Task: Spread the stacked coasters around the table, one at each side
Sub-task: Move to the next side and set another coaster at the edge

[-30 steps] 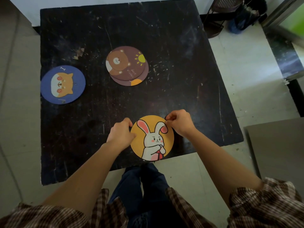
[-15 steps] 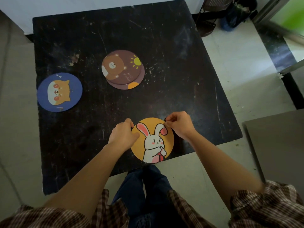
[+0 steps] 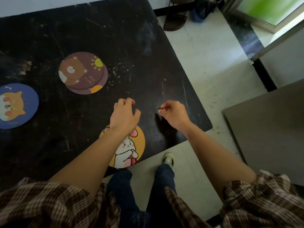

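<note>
At the black table's point(image 3: 148, 46) left edge lies our blue dog coaster point(image 3: 16, 106); toward the middle, the brown bear coaster point(image 3: 80, 70) tops the remaining stack. Our left hand point(image 3: 123, 115) hovers, fingers loosely curled and holding nothing, over the yellow rabbit coaster point(image 3: 131, 145) at the near edge. Our right hand point(image 3: 174, 114), fingertips pinched together on nothing, hangs just beside it
</note>
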